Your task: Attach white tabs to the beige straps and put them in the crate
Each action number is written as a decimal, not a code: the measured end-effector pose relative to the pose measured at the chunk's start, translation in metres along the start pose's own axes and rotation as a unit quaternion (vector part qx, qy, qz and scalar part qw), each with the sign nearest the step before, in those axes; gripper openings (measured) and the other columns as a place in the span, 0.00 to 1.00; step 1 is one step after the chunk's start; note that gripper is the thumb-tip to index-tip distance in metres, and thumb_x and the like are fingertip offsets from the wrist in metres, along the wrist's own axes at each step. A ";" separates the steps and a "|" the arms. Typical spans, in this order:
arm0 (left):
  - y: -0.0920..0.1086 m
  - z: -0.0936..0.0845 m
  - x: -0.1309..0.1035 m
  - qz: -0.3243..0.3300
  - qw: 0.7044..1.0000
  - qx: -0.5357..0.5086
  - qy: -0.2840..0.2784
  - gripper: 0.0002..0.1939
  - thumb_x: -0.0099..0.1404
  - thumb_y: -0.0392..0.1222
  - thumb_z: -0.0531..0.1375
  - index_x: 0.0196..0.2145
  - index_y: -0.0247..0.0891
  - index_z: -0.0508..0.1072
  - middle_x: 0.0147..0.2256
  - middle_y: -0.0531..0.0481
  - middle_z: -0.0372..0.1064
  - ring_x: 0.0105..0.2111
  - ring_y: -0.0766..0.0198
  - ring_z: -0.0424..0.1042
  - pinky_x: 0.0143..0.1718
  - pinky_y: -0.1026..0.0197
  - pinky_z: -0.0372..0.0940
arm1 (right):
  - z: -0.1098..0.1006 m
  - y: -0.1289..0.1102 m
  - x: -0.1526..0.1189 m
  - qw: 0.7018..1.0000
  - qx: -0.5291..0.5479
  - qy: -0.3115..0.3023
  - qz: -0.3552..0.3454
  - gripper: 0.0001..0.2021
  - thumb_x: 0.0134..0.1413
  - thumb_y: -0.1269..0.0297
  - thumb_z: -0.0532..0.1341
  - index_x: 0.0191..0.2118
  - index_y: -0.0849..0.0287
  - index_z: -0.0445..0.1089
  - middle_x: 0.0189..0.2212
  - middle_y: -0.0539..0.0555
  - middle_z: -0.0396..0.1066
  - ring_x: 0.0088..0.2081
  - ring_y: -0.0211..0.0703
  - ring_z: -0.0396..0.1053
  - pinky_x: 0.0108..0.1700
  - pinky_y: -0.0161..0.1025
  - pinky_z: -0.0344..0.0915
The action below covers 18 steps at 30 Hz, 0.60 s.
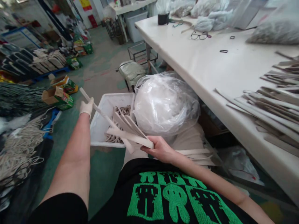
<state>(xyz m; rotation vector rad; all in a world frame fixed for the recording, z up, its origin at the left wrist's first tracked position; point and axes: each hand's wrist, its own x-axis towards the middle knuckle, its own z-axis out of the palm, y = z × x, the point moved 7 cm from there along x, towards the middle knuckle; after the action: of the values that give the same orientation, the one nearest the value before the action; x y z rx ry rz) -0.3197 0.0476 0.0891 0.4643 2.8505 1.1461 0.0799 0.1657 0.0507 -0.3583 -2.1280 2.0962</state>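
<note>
My left hand point(86, 106), in a pale glove, is stretched forward past the left rim of a white plastic bin point(98, 123). Its fingers are closed on one long beige webbing strap point(102, 115), which slants down to the right across the bin. My bare right hand point(161, 148), near my lap, grips a bunch of beige webbing straps point(130, 137) by one end, and they fan out over the bin. Inside the bin lies a heap of similar straps point(122, 111). The lower end of the left strap passes close to the bunch; I cannot tell whether they touch.
A big clear plastic bag point(165, 102) of white material stands right of the bin. The white table point(187, 59) at right bears piled straps point(268, 102), glasses point(199, 36) and small buckles point(223, 51). Cardboard boxes point(58, 97) and bundled cords point(21, 149) lie at left.
</note>
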 end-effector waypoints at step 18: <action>0.183 0.206 -0.215 0.270 0.894 -0.224 -0.278 0.17 0.50 0.31 0.72 0.38 0.43 0.78 0.61 0.45 0.66 0.72 0.45 0.37 0.70 0.38 0.31 | -0.114 0.066 -0.132 0.944 0.214 0.235 0.088 0.22 0.61 0.43 0.60 0.33 0.59 0.72 0.24 0.52 0.70 0.17 0.32 0.57 0.25 0.35 0.65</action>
<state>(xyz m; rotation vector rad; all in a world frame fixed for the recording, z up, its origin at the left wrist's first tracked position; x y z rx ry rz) -0.0369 0.2492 0.0474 1.3395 1.9296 1.3903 0.2413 0.2420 -0.0029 -0.9083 -1.3791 2.2036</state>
